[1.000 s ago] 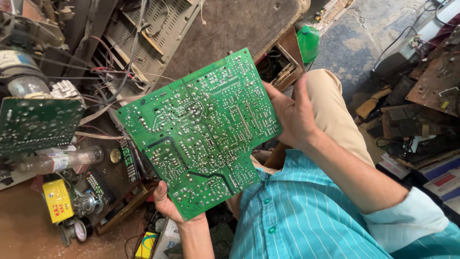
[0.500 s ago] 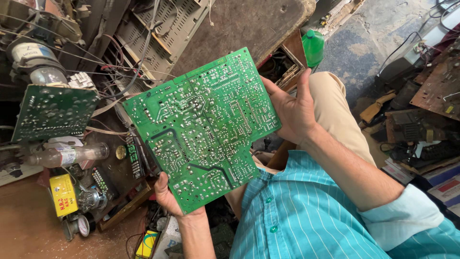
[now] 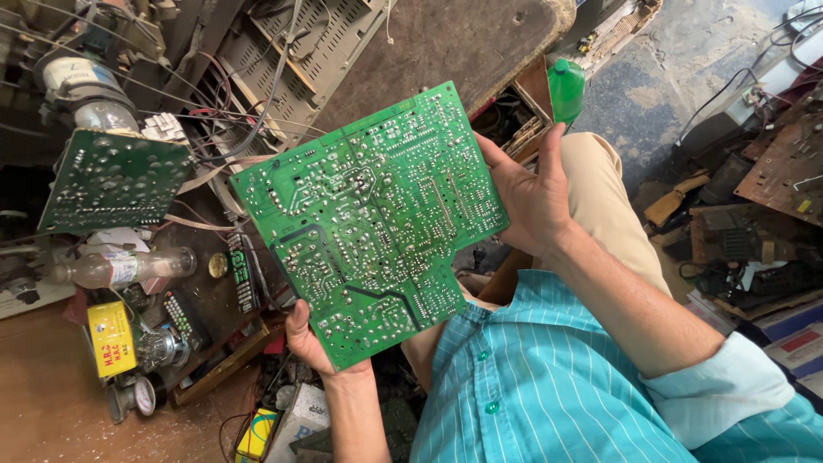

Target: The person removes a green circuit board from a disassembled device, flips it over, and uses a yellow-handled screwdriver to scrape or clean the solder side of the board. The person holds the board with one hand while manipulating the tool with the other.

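I hold a large green circuit board up in front of me, solder side facing me, with silver joints and pale traces all over it. My left hand grips its lower corner from underneath, fingers hidden behind the board. My right hand holds the right edge, thumb on the board's face and palm behind it. My teal striped shirt and tan trouser leg fill the lower right.
A second green circuit board stands at the left among wires and a grey chassis. A clear bottle, a yellow box, a remote control and a green plastic bottle lie around. More boards and scrap pile up at the right.
The view has shifted slightly, so the surroundings at the left sit lower in the frame. Both hands keep the same grip on the board, which has barely tilted.
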